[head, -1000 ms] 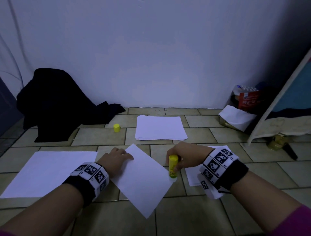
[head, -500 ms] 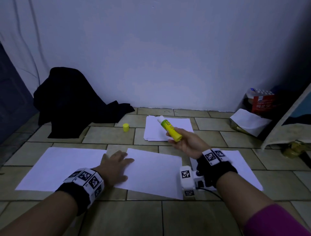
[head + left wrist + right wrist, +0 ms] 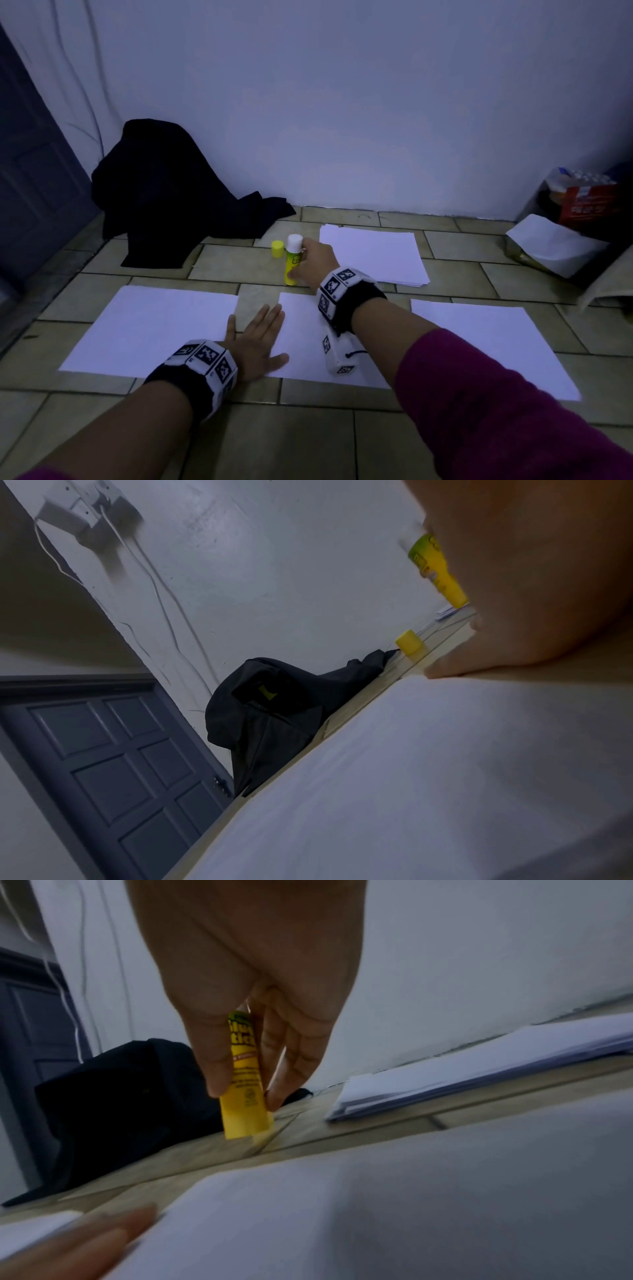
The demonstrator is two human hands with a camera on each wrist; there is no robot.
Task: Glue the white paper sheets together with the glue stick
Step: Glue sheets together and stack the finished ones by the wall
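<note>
My right hand (image 3: 310, 262) (image 3: 253, 1047) grips the yellow glue stick (image 3: 293, 262) (image 3: 245, 1085) upright, white tip up, its base on or just above the floor tiles beside the loose yellow cap (image 3: 277, 248) (image 3: 409, 642). The glue stick (image 3: 436, 572) also shows in the left wrist view. My left hand (image 3: 257, 337) lies flat, fingers spread, across the left edge of the middle white sheet (image 3: 301, 329) (image 3: 377, 1218). Another white sheet (image 3: 154, 325) lies to its left, a third sheet (image 3: 489, 342) to its right. A stack of white paper (image 3: 373, 255) (image 3: 479, 1069) sits further back.
Dark clothing (image 3: 171, 192) is heaped against the wall at back left, near a grey door (image 3: 113, 764). At back right stand a red box (image 3: 582, 202) and a white bag (image 3: 551, 243). Beige floor tiles (image 3: 308, 442) stretch in front.
My right hand carried the glue stick from the middle sheet's edge up and back, then stood it by the yellow cap. The left hand stayed on the sheet, which now lies squarer.
</note>
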